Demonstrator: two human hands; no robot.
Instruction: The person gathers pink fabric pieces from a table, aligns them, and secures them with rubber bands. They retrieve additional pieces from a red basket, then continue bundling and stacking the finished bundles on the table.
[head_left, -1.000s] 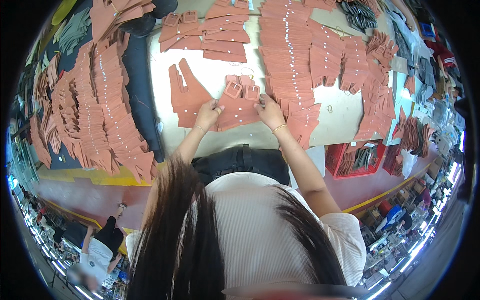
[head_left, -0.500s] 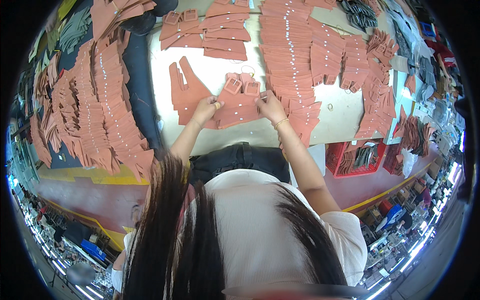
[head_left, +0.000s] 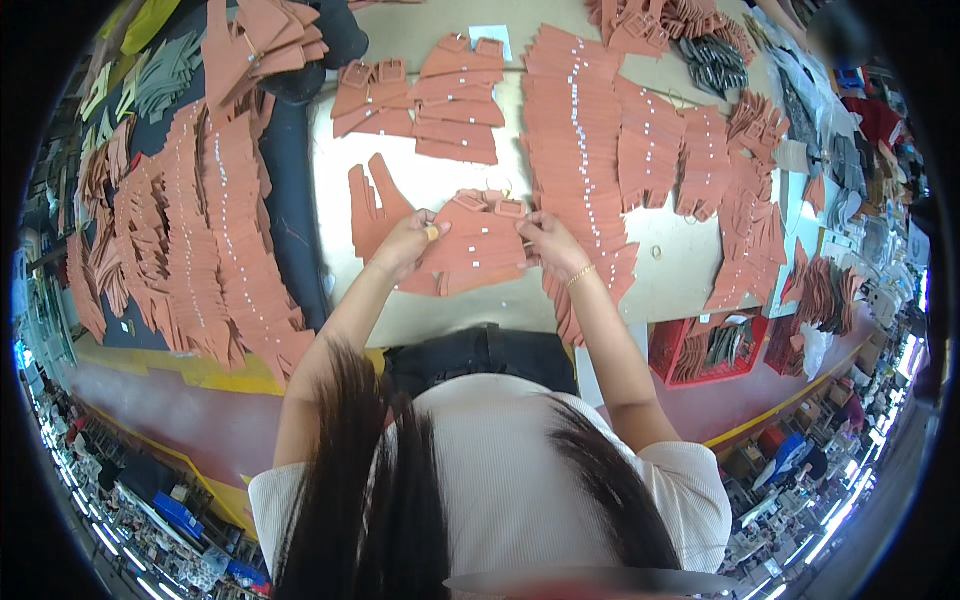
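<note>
Between my hands is a terracotta-coloured cut panel (head_left: 482, 247) with small white stickers on its face. My left hand (head_left: 408, 247) pinches its left edge, and my right hand (head_left: 552, 246) grips the opposite edge. Along the panel's far edge sit two covered square buckles, a right one (head_left: 511, 208) and a left one (head_left: 468, 202). They look foreshortened, as the panel is tilted. Another terracotta piece (head_left: 375, 212), with a narrow strap-like prong, lies on the table just beyond my left hand. Whether the panel is one layer or several I cannot tell.
Beyond my hands lie stacks of stickered panels (head_left: 455, 125). A long overlapping row (head_left: 575, 130) runs along the right, with shorter rows further right. More rows (head_left: 225, 215) cover the dark surface at left. A red crate (head_left: 703, 370) with pieces stands below the table's right edge.
The panel has tipped so its buckles look flatter, with both hands still on its edges. The whole view has shifted, putting the table lower in the picture.
</note>
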